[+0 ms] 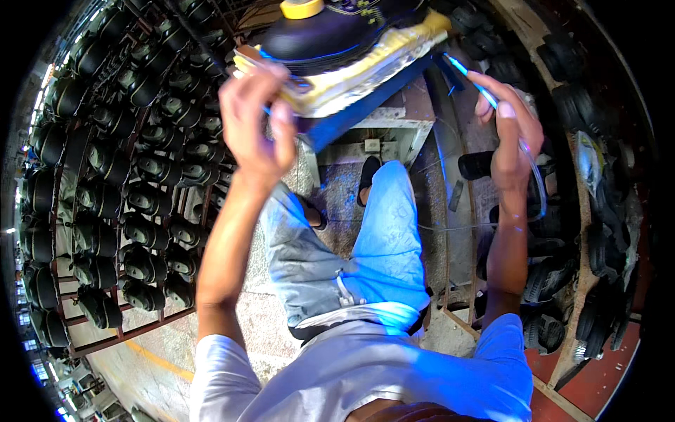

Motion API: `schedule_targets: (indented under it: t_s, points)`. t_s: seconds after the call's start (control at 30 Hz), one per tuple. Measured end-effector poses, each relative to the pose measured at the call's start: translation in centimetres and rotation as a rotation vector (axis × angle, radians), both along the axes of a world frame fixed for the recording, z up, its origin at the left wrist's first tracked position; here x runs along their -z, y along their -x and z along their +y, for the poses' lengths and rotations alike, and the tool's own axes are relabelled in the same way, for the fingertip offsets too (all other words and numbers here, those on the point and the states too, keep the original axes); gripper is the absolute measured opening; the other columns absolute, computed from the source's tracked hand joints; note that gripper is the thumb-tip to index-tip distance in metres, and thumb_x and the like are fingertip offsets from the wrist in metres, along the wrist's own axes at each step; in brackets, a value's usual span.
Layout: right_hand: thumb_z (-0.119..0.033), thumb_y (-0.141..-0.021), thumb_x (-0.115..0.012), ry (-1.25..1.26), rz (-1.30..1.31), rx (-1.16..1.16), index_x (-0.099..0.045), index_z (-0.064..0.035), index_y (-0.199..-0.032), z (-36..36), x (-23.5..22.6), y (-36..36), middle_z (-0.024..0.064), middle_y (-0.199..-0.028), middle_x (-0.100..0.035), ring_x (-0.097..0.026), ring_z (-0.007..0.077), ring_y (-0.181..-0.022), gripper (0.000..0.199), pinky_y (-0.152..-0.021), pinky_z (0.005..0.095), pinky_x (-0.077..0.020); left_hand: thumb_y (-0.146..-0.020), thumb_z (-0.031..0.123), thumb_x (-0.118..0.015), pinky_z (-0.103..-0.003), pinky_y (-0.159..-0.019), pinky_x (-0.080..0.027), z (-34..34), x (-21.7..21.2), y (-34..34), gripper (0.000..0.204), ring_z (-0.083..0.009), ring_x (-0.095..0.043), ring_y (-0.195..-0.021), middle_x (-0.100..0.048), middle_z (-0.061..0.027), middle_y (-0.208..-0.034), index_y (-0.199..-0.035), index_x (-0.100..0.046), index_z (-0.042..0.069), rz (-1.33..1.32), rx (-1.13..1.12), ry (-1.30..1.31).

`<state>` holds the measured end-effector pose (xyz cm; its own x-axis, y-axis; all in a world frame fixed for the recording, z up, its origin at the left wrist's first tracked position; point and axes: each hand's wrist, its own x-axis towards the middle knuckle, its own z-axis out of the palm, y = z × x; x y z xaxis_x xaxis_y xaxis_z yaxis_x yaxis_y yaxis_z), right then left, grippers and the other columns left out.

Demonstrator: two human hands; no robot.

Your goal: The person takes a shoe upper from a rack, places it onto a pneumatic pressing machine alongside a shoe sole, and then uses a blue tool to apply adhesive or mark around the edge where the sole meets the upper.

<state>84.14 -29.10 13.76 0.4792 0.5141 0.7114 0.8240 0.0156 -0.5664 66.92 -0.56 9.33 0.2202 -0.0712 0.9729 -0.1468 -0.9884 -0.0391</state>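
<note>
My left hand [254, 116] is raised at the near left corner of the work surface, slightly blurred. Its fingers are curled beside a brown-edged piece, and what they grip is hidden. In my right hand [512, 123] is a slim pen-like tool [472, 79], pinched between thumb and fingers, its tip pointing up and left toward the end of the surface. A thin clear tube [540, 184] runs down from behind that hand. A black shoe [323, 39] with a rounded toe lies on the yellow-and-white covered surface [380, 67], between my hands.
Below the covering is a dark blue edge [373, 98] on a pale stand [408, 130]. Racks of dark shoes [133, 190] fill the left side. More dark shoes [552, 278] line shelves at right. A yellow ring-shaped thing [302, 8] sits at the top.
</note>
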Motion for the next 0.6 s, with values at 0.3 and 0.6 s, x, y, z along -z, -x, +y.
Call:
schedule_targets:
  t_s: [0.3, 0.6]
  points:
    - [-0.004, -0.087, -0.059, -0.026, -0.399, -0.293, -0.076, 0.0031, -0.100, 2.9, -3.3, 3.3, 0.0122, -0.083, -0.072, -0.060, 0.0162, -0.059, 0.023, -0.054, 0.0265, -0.0451, -0.076, 0.011, -0.072, -0.037, -0.090, -0.060, -10.5, 2.1, -2.4, 0.024, -0.0268, -0.067, -0.099, -0.069, -0.0122, -0.105, -0.098, -0.072, 0.002, 0.137, 0.135, -0.275]
    - [-0.001, -0.082, -0.060, -0.057, -0.469, -0.197, -0.077, 0.0016, -0.094, 3.8, -2.5, 2.7, 0.0119, -0.074, -0.069, -0.062, 0.0178, -0.058, 0.020, -0.053, 0.0290, -0.0483, -0.078, 0.010, -0.070, -0.036, -0.091, -0.059, -11.9, 2.3, -3.2, 0.025, -0.0269, -0.067, -0.104, -0.068, -0.0106, -0.106, -0.102, -0.072, 0.003, 0.123, 0.091, -0.196]
